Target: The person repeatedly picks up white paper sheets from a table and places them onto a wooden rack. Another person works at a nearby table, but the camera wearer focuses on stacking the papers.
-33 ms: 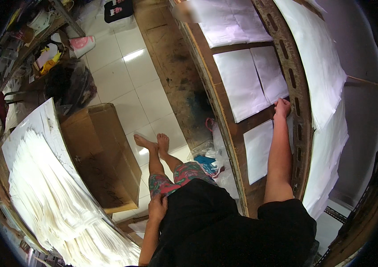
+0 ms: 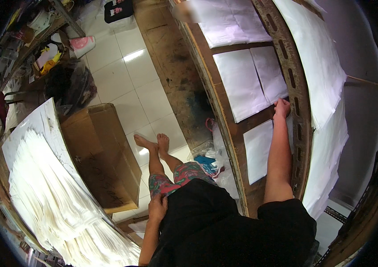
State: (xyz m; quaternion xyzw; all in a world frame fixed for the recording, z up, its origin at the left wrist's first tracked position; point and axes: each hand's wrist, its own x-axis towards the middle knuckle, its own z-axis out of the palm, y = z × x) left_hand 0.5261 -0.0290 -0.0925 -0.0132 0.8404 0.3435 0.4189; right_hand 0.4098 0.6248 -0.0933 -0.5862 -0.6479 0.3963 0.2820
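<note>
White, rectangular, fabric-like sheets (image 2: 240,86) are already lying flat; what's left is unclear.
Right hand (image 2: 282,108) is curling beside them, left hand (image 2: 157,207) resting half-curled; both holds unclear.

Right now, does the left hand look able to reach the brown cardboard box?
Probably yes: the left hand rests by the patterned shorts, just right of the brown cardboard box, and nothing visible blocks the gap between them.
</note>
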